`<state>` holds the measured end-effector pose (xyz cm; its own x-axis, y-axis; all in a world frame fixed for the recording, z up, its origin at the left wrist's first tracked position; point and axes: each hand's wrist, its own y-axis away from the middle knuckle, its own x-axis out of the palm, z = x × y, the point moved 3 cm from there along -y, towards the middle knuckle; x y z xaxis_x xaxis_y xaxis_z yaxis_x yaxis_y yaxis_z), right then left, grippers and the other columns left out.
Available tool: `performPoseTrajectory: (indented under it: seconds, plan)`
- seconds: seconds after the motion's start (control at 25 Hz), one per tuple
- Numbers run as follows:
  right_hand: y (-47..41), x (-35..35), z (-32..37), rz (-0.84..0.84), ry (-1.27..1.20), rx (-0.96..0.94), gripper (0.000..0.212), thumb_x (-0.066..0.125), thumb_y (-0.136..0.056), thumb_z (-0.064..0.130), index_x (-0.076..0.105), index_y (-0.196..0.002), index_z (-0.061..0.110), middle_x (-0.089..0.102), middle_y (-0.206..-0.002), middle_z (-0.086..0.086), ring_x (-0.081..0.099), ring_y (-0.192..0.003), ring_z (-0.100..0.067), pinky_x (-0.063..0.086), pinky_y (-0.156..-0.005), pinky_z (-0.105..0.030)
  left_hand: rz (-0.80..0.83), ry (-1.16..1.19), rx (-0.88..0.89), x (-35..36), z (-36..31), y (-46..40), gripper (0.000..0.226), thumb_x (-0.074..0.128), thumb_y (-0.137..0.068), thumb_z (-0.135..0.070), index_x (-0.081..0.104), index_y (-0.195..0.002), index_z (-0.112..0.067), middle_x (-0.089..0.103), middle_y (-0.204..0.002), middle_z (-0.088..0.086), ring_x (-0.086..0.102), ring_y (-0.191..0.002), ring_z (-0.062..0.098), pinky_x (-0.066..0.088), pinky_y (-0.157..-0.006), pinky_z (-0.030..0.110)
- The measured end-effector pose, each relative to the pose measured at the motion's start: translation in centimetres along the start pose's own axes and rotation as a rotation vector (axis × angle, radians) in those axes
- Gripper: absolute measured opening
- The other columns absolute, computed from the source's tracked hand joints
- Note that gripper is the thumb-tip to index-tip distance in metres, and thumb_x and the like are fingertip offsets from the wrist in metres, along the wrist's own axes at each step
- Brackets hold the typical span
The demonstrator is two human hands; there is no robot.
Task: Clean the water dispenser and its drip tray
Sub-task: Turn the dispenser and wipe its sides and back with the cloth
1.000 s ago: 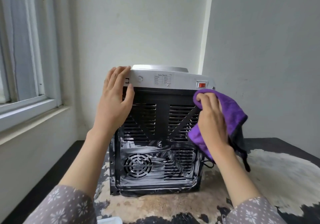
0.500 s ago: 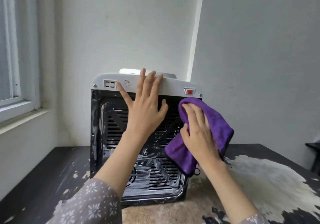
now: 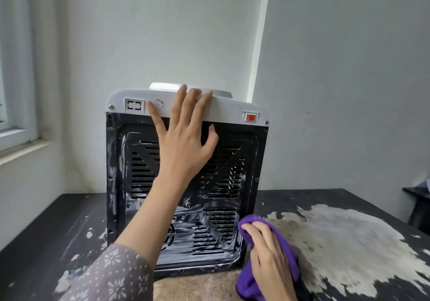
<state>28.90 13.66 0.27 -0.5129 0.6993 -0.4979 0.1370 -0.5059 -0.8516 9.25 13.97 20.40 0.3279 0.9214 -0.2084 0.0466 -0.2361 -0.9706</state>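
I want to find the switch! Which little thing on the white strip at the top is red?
The red switch, at the strip's right end. The socket and small dial on the left are white.

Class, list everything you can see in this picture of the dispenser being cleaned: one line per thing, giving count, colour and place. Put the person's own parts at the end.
water dispenser: one, white top with black vented back panel smeared with white streaks, standing on the table near the room corner, back towards the camera
red switch: one, red, right end of the dispenser's white top band
cloth: one, purple, by the dispenser's lower right corner
table: one, black with large worn pale patches, under the dispenser
window: one, white frame, on the left wall
left hand: one, fingers straight, pressed flat on the dispenser's upper back
right hand: one, grips the cloth
sleeve: grey, white floral pattern, left forearm
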Motion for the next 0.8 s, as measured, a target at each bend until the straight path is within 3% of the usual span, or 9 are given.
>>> performPoseTrajectory:
  seconds: [0.12, 0.2, 0.36, 0.44, 0.56, 0.64, 0.72, 0.8]
  plan:
    - [-4.6, -2.0, 1.4, -0.074, -0.094, 0.023, 0.053, 0.052, -0.079, 0.003, 0.048, -0.129, 0.023, 0.042, -0.133, 0.009, 0.050, -0.108, -0.009, 0.042, -0.088, -0.022, -0.001, 0.002, -0.006, -0.1, 0.0, -0.1, 0.059, 0.040, -0.087, -0.031, 0.033, -0.145, -0.024, 0.036, -0.148, -0.005, 0.011, -0.145, 0.012, -0.015, -0.109, 0.057]
    - [-8.6, -3.8, 2.5, -0.126, -0.069, -0.023, 0.050, 0.056, -0.085, 0.006, 0.049, -0.133, 0.016, 0.040, -0.133, 0.003, 0.050, -0.115, -0.016, 0.048, -0.090, -0.028, -0.006, -0.002, -0.019, -0.1, 0.0, -0.1, 0.058, 0.042, -0.087, -0.030, 0.034, -0.144, -0.025, 0.035, -0.148, -0.006, 0.010, -0.145, 0.011, -0.016, -0.109, 0.057]
    - [-13.0, -5.3, 3.6, -0.166, 0.023, -0.052, 0.062, 0.061, -0.080, -0.006, 0.044, -0.138, 0.007, 0.034, -0.127, -0.003, 0.054, -0.105, -0.026, 0.056, -0.075, -0.036, -0.020, 0.015, -0.043, 0.0, -0.2, 0.0, 0.058, 0.043, -0.086, -0.030, 0.035, -0.144, -0.025, 0.036, -0.147, -0.007, 0.011, -0.145, 0.012, -0.015, -0.109, 0.055]
    - [-11.9, -4.5, 3.7, -0.172, 0.032, -0.024, 0.068, 0.057, -0.076, -0.013, 0.041, -0.140, 0.006, 0.034, -0.126, -0.005, 0.054, -0.101, -0.026, 0.055, -0.076, -0.036, -0.029, 0.020, -0.042, 0.1, -0.2, 0.1, 0.057, 0.043, -0.087, -0.029, 0.035, -0.143, -0.025, 0.037, -0.147, -0.007, 0.012, -0.145, 0.013, -0.015, -0.110, 0.055]
    - [-6.5, -1.5, 3.6, -0.115, -0.009, 0.092, 0.077, 0.054, -0.076, -0.017, 0.034, -0.145, 0.010, 0.033, -0.128, -0.002, 0.055, -0.098, -0.019, 0.052, -0.079, -0.027, -0.033, 0.015, -0.034, 0.2, -0.1, 0.1, 0.057, 0.043, -0.087, -0.028, 0.035, -0.143, -0.025, 0.037, -0.147, -0.008, 0.012, -0.145, 0.012, -0.015, -0.110, 0.054]
    - [-2.7, 0.2, 4.0, -0.039, -0.117, 0.157, 0.085, 0.057, -0.077, -0.017, 0.025, -0.148, 0.019, 0.030, -0.125, 0.012, 0.054, -0.094, -0.007, 0.047, -0.082, -0.017, -0.033, 0.016, -0.026, 0.1, 0.0, 0.1, 0.057, 0.043, -0.087, -0.027, 0.036, -0.143, -0.025, 0.037, -0.147, -0.008, 0.013, -0.145, 0.012, -0.015, -0.110, 0.053]
    - [-1.5, 0.5, 4.2, -0.022, -0.324, 0.223, 0.082, 0.056, -0.080, -0.017, 0.029, -0.146, 0.022, 0.026, -0.120, 0.028, 0.048, -0.095, 0.003, 0.036, -0.085, -0.004, -0.030, 0.021, -0.022, 0.0, 0.0, 0.1, 0.057, 0.043, -0.087, -0.027, 0.036, -0.143, -0.025, 0.037, -0.147, -0.008, 0.013, -0.145, 0.012, -0.015, -0.110, 0.053]
    - [-3.0, -0.3, 4.1, -0.096, -0.441, 0.224, 0.070, 0.053, -0.080, -0.020, 0.039, -0.138, 0.016, 0.028, -0.118, 0.030, 0.047, -0.092, 0.007, 0.033, -0.084, -0.001, -0.025, 0.031, -0.021, 0.0, 0.1, 0.1, 0.056, 0.043, -0.087, -0.027, 0.036, -0.143, -0.025, 0.037, -0.147, -0.009, 0.014, -0.145, 0.012, -0.015, -0.110, 0.053]
